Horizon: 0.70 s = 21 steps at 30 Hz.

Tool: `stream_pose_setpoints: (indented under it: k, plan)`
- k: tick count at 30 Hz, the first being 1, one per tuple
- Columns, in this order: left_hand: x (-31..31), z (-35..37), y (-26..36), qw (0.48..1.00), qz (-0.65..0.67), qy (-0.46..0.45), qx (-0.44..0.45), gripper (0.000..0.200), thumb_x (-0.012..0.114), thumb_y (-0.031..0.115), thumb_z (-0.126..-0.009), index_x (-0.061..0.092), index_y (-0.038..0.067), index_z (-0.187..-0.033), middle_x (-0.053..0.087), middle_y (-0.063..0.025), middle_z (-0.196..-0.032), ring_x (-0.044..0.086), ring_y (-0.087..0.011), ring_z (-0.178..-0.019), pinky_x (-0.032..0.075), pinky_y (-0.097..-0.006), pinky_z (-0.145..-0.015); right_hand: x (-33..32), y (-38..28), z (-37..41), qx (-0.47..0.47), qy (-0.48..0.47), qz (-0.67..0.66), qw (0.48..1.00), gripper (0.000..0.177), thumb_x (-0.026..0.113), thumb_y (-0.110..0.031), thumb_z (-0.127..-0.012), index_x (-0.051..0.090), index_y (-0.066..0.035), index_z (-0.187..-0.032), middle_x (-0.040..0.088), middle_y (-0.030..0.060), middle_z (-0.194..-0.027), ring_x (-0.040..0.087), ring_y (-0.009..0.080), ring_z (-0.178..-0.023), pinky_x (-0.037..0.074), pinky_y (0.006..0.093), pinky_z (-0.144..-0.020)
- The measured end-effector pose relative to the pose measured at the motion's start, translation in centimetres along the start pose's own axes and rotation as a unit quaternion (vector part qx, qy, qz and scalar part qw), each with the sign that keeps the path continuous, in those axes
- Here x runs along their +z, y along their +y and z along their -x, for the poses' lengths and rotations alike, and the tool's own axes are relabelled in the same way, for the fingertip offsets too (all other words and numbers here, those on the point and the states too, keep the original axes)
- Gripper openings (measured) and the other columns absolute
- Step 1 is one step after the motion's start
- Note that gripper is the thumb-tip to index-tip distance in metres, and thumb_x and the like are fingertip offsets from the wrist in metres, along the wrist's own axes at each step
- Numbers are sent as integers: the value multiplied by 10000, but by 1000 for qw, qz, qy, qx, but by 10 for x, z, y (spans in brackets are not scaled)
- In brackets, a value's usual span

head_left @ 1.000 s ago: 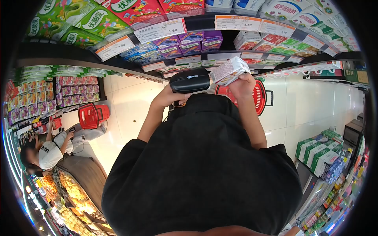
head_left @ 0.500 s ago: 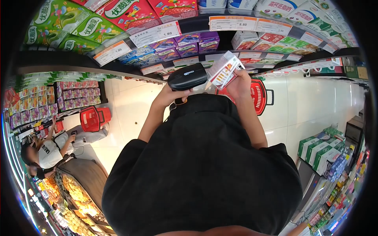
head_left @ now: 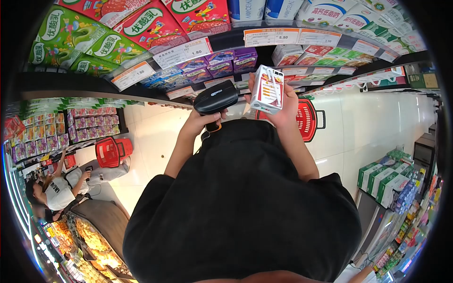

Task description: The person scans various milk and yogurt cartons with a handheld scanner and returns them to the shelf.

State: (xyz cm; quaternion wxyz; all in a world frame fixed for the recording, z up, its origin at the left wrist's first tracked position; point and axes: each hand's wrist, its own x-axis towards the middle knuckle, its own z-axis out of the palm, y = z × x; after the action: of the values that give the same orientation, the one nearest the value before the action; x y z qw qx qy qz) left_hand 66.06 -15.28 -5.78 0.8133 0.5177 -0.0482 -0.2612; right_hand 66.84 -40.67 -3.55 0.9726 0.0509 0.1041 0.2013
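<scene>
My left hand (head_left: 204,121) is wrapped round the lower part of a black handheld scanner (head_left: 215,97), whose wide head sits above my fingers. In my right hand (head_left: 286,109) is a small white and red carton (head_left: 268,89), its printed side facing up and a straw lying along it. The carton and the scanner are apart, side by side in front of my black shirt. Just beyond them runs the shelf edge, with purple cartons (head_left: 220,64) on the lower shelf and price labels (head_left: 270,37) above.
Green and red cartons (head_left: 151,23) fill the upper shelf. A red basket (head_left: 306,120) stands on the floor behind my right hand. At the left, a person (head_left: 59,191) is near another red basket (head_left: 112,152). Green and white boxes (head_left: 384,181) are stacked at the right.
The carton has turned more upright, showing its printed face more squarely. The scanner has shifted slightly left and down. The shelves appear a little lower in view.
</scene>
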Motion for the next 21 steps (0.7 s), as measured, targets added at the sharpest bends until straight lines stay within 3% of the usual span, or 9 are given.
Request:
stream_pose_setpoints:
  k: [4,9,11,12,13,15,17,19,21]
  plan:
    - [-6,1,-2,1000,-3,-5,-5,375,663,19,-753,563,-22,-1112,642,-124,-919,627,-182,-772,514,-297,-628,-10,5,-6,-79,41,-25,996,490,452,-454,-940,529,-62,-1224,576,132,-1178,531,291,-1102,414,461,-964]
    - [-5,2,-2,1000,-3,0,-5,350,657,9,-758,569,-17,-1096,641,-116,-917,622,-179,-763,510,-299,-634,-10,0,6,-109,82,66,988,438,482,-431,-937,518,-97,-1218,582,101,-1133,570,243,-1047,448,465,-919]
    - [-3,4,-1,1000,-2,5,-4,331,656,12,-762,572,-14,-1082,639,-108,-905,617,-173,-753,507,-298,-633,-4,2,10,-210,140,260,932,469,496,-396,-922,459,-65,-1251,565,117,-1137,581,250,-1027,467,459,-898]
    - [-4,4,-2,1000,-2,4,-4,331,656,12,-762,572,-14,-1082,639,-108,-905,617,-173,-753,507,-298,-633,-2,-2,8,-255,129,372,883,547,601,-295,-864,394,-7,-1280,543,137,-1136,576,256,-1027,479,413,-884]
    - [-5,4,-4,1000,-13,3,2,373,662,50,-761,558,-11,-1114,624,-117,-892,611,-189,-760,505,-300,-622,2,-6,6,-256,129,372,883,547,601,-295,-864,394,-7,-1280,543,137,-1136,576,256,-1027,479,413,-884]
    - [-8,4,-7,1000,-26,-1,6,416,668,88,-760,544,-8,-1146,610,-126,-879,605,-205,-768,503,-303,-611,12,-14,4,-335,67,681,647,651,715,-185,-774,375,43,-1280,532,145,-1124,570,254,-1020,473,349,-887]
    - [-9,4,-9,999,-40,20,10,395,666,83,-759,548,-9,-1125,605,-120,-878,602,-202,-775,494,-302,-599,12,-24,-2,-351,58,719,597,736,793,-126,-677,391,50,-1269,529,146,-1125,561,268,-1019,451,341,-895]
    - [-7,4,-9,999,-38,28,13,382,665,81,-760,550,-9,-1113,602,-115,-868,598,-199,-769,488,-300,-594,22,-24,-7,-420,43,813,400,731,810,-147,-653,426,42,-1246,529,164,-1125,549,286,-1028,437,365,-898]
    - [-6,8,-8,999,-35,39,15,369,664,78,-761,552,-10,-1102,600,-110,-858,594,-196,-764,482,-299,-589,29,-21,-8,-442,72,798,403,730,821,-150,-630,447,28,-1232,527,177,-1117,533,305,-1025,424,387,-897]
